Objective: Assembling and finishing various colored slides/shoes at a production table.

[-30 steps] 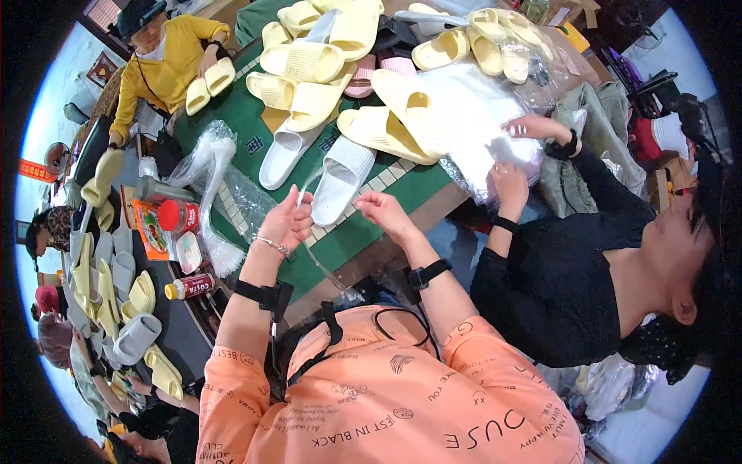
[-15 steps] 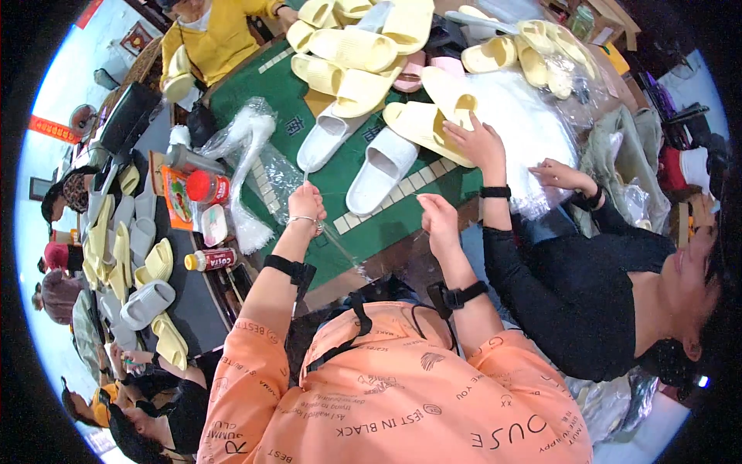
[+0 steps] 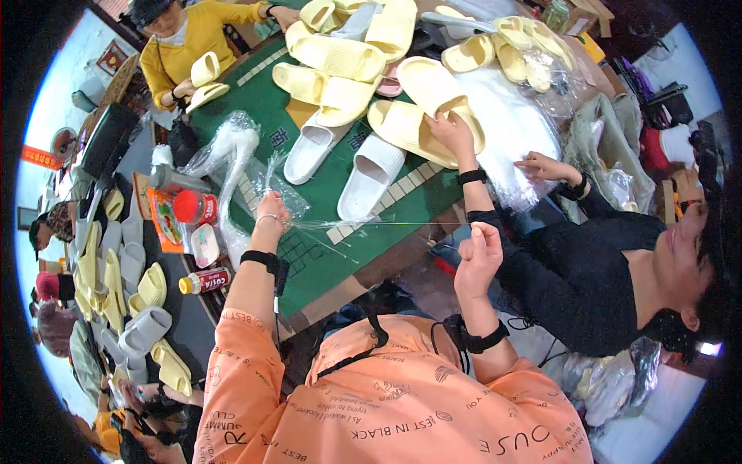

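My left hand (image 3: pixel 272 213) is closed around a bundle of thin clear plastic threads (image 3: pixel 276 172), whose loose ends stick out above and beside the fist. From it a fine clear strand (image 3: pixel 386 224) runs nearly straight across to my right hand (image 3: pixel 478 259), which pinches its far end between thumb and fingers. Beyond the strand, two light grey slippers (image 3: pixel 371 176) lie on the green table mat (image 3: pixel 309 259), toes toward me. Neither hand touches them. At their right, a co-worker's hand (image 3: pixel 452 135) rests on a pale yellow slipper (image 3: pixel 413 127).
Yellow slippers (image 3: pixel 336 54) are heaped at the far side. Clear plastic bags (image 3: pixel 510 131) lie right of centre, more plastic wrap (image 3: pixel 232 147) at left. A red-lidded jar (image 3: pixel 195 207) and a bottle (image 3: pixel 205 281) stand left. A person in yellow (image 3: pixel 193 46) holds slippers across the table.
My right hand has moved right, away from my left, drawing the strand out between them. The co-worker's fingers have closed over the yellow slipper. The whole view has shifted slightly.
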{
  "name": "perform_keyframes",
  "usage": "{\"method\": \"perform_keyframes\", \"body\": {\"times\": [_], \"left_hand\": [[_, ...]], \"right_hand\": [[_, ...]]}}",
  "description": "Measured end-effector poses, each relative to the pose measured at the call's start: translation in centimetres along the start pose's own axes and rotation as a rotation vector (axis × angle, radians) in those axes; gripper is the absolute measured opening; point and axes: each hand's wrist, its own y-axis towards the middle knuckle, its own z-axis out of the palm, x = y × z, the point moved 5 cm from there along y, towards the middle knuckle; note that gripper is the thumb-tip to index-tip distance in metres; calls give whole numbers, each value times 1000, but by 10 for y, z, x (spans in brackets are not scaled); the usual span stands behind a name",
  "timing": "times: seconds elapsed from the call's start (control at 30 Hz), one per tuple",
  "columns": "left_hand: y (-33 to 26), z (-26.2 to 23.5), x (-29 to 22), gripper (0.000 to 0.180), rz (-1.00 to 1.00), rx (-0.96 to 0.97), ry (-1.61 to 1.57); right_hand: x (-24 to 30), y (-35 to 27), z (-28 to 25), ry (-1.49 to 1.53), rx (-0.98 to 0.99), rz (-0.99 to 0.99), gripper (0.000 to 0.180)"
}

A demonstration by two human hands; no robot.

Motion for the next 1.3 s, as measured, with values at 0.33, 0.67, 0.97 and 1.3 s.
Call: {"method": "perform_keyframes", "body": {"times": [0.33,0.67,0.97,1.3], "left_hand": [[26,32,12,22,-278,121,-78],[51,8,0,19,-89,106,33],[95,-85,-16,49,142,-457,814],[-238,121,29,25,1206,723,1033]], "right_hand": [[13,-49,-19,-811,138,-48,11],[41,-47,-84,-336,-198,117,6],[17,-47,-49,-385,-10,180,6],[-8,-33,2,-558,285,222,9]]}}
